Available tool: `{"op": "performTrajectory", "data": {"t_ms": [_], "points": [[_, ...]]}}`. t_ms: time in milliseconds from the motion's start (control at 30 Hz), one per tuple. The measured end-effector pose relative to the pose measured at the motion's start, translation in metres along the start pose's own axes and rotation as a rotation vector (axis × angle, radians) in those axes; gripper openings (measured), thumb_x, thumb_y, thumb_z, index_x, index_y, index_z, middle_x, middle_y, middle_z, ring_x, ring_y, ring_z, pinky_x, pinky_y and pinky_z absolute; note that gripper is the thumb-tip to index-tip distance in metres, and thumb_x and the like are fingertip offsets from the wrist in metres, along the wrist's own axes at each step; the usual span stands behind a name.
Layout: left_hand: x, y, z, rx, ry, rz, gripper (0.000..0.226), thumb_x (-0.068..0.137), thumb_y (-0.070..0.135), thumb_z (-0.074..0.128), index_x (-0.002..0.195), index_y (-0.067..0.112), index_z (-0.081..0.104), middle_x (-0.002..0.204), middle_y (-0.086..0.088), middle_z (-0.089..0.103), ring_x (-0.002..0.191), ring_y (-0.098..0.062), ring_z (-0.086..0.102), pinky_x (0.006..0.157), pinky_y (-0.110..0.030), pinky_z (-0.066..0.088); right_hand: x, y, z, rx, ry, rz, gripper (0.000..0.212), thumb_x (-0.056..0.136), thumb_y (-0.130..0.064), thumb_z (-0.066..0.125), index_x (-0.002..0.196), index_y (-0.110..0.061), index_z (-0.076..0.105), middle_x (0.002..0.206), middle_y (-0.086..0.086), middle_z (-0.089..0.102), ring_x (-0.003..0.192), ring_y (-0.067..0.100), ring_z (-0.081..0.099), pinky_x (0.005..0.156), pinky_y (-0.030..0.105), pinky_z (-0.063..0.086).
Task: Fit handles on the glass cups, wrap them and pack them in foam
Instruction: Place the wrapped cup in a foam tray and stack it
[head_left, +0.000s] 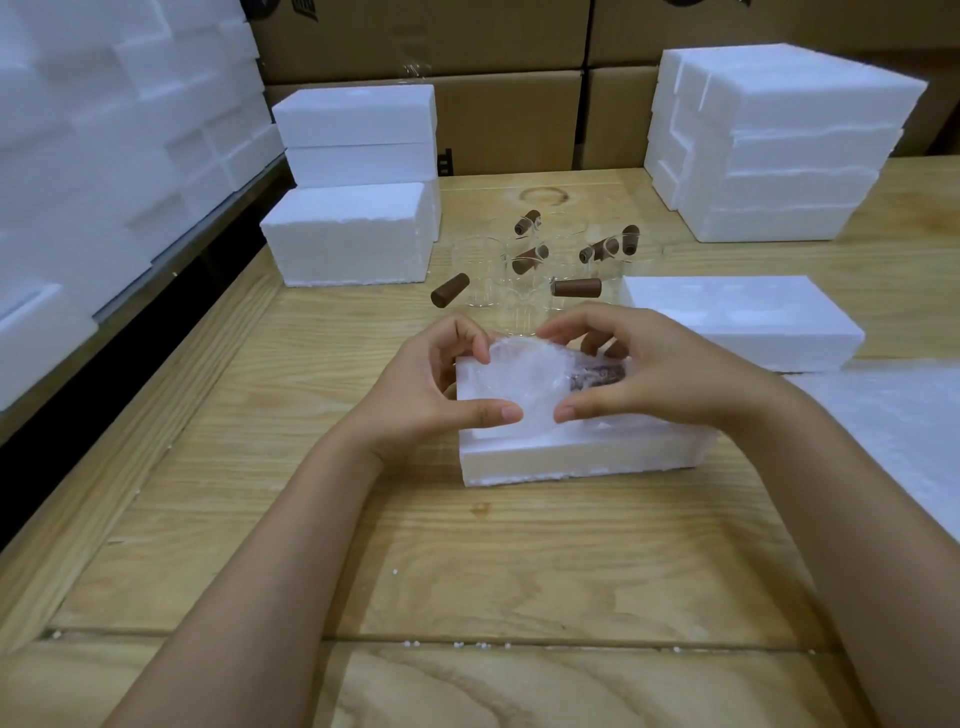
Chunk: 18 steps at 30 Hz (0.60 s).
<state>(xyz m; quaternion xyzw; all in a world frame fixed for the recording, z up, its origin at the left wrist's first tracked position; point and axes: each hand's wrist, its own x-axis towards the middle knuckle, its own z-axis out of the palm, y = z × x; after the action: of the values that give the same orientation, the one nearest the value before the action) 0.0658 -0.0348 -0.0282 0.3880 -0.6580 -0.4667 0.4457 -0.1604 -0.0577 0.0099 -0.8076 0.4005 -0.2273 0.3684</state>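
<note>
You are working at a wide, pale wooden table (467, 571) with wavy grain lines. On your left, a tall wall of white foam blocks (104, 130) runs along the side. Big brown cardboard boxes (509, 119) stand at the back. At the far right sits a high stack of square white foam cases (779, 145) with rough, crumbly edges. At the far left of the table is a smaller pile of white foam bricks (358, 182).

A soft, thin white sheet (893, 415) lies flat on your right side. Just behind it rests a flat white foam lid (743, 322). Right in front of you is a low white foam tray (582, 457) lying on the wood.

Your left hand (431, 395) and your right hand (665, 374) are both curled round a wrapped cup (535, 379), a glass cup covered in crinkly, cloudy bubble wrap. It sits on top of the foam tray. Your thumbs almost meet at the near side, and your fingers bend over the far side. A dark brown handle shows through the wrap under your right hand.

Behind your hands stands a group of clear round glass cups (483, 270), hard to see. Their smooth brown wooden handles (575, 287), shaped like short sticks, poke out sideways.
</note>
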Motion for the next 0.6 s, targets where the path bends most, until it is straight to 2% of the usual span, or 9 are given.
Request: {"op": "performTrajectory", "data": {"t_ms": [133,233,300,367,467,533,600], "points": [[0.000,-0.002,0.000,-0.018,-0.012,0.018,0.047,0.055,0.023,0.084,0.080,0.015,0.045,0.107,-0.002,0.067,0.100,-0.021,0.061,0.082,-0.039,0.048,0.005,0.001,0.011,0.034,0.068,-0.048,0.054,0.051,-0.059,0.073,0.102,-0.047,0.059,0.105,-0.029,0.062,0.093,-0.007,0.059,0.080,0.010,0.046],[0.000,-0.001,0.001,-0.024,-0.020,0.013,0.048,0.055,0.022,0.083,0.079,0.014,0.042,0.110,-0.009,0.062,0.100,-0.020,0.060,0.083,-0.039,0.048,0.004,0.005,0.010,0.007,0.064,-0.026,0.057,0.049,-0.065,0.071,0.103,-0.051,0.059,0.111,-0.021,0.057,0.101,-0.008,0.056,0.084,0.008,0.044],[0.001,0.000,0.002,-0.023,-0.031,0.008,0.049,0.054,0.021,0.083,0.079,0.014,0.041,0.109,-0.008,0.060,0.099,-0.017,0.060,0.082,-0.034,0.048,0.004,0.006,0.009,-0.019,0.044,-0.030,0.053,0.050,-0.067,0.069,0.101,-0.054,0.057,0.108,-0.030,0.054,0.105,-0.014,0.048,0.084,0.001,0.038],[0.002,0.000,0.002,-0.022,-0.031,0.002,0.050,0.052,0.022,0.083,0.078,0.014,0.041,0.106,-0.004,0.060,0.097,-0.014,0.060,0.081,-0.029,0.049,0.005,0.007,0.008,-0.051,0.034,-0.044,0.053,0.051,-0.067,0.067,0.101,-0.057,0.053,0.107,-0.040,0.050,0.112,-0.015,0.042,0.089,0.002,0.035],[0.001,0.000,0.002,-0.021,-0.018,-0.007,0.051,0.051,0.023,0.083,0.079,0.013,0.042,0.106,-0.008,0.059,0.097,-0.018,0.058,0.080,-0.032,0.048,0.004,0.008,0.006,-0.054,-0.004,-0.014,0.062,0.048,-0.069,0.066,0.107,-0.056,0.053,0.118,-0.027,0.045,0.118,-0.003,0.043,0.097,0.015,0.037],[0.000,0.000,0.001,-0.035,-0.023,-0.015,0.046,0.053,0.025,0.081,0.080,0.013,0.045,0.106,-0.007,0.061,0.099,-0.021,0.058,0.080,-0.035,0.047,0.002,0.006,0.002,-0.012,0.008,0.002,0.064,0.048,-0.068,0.066,0.109,-0.054,0.056,0.122,-0.021,0.045,0.111,-0.001,0.047,0.093,0.013,0.038],[-0.001,0.001,0.000,-0.102,0.009,-0.017,0.033,0.057,0.031,0.075,0.080,0.016,0.056,0.115,-0.004,0.063,0.109,-0.021,0.059,0.087,-0.036,0.046,0.001,0.006,-0.006,0.028,0.189,-0.033,0.053,0.060,-0.064,0.066,0.110,-0.049,0.062,0.121,-0.020,0.051,0.099,0.003,0.051,0.083,0.010,0.038]]}}
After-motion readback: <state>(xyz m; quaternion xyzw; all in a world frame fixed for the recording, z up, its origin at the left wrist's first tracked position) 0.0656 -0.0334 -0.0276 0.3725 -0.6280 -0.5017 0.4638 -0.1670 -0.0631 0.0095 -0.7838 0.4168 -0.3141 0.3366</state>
